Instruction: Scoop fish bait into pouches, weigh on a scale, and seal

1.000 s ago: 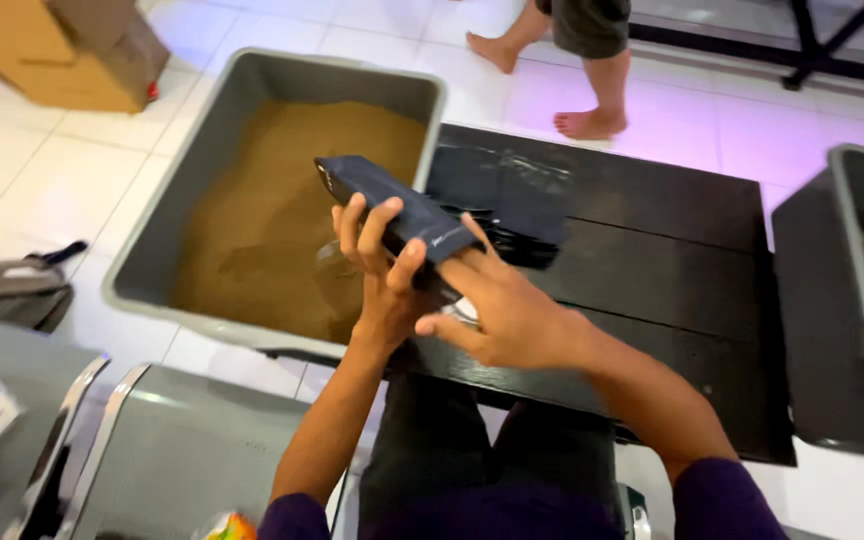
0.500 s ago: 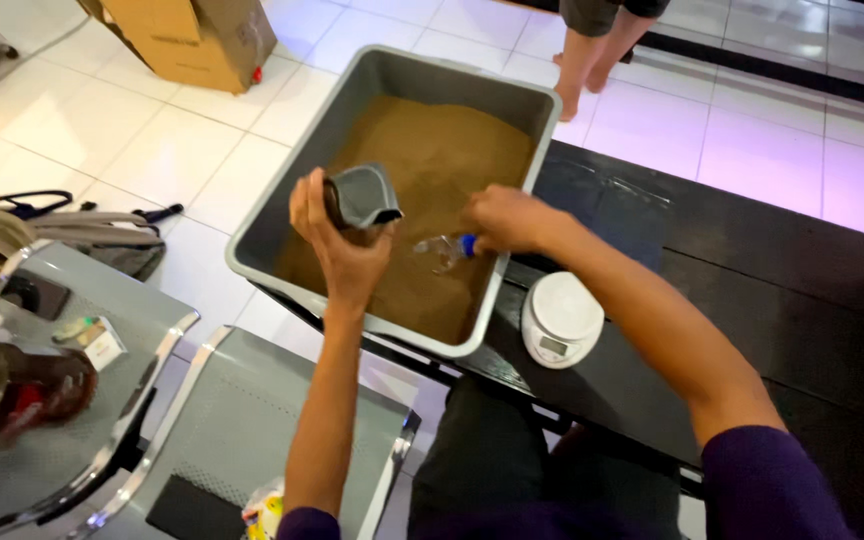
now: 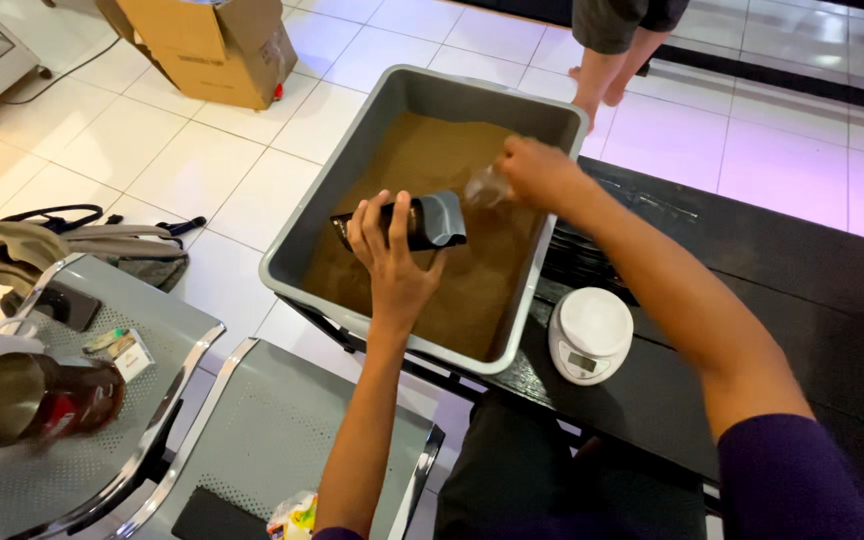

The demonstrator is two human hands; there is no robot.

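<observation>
Brown powder [image 3: 422, 160] is being scooped from the grey tub [image 3: 297, 235]: left hand [image 3: 392, 265] clamped on a dark pouch [image 3: 412, 222], right hand [image 3: 537, 170] closed on a clear scoop [image 3: 487, 186], to be tipped carefully into the pouch mouth.

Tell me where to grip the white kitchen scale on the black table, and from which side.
Take the white scale by its round rim from above, fingers on opposite edges. It lies flat and low on the black table, with its near and right sides unobstructed; the grey tub crowds its left.
</observation>
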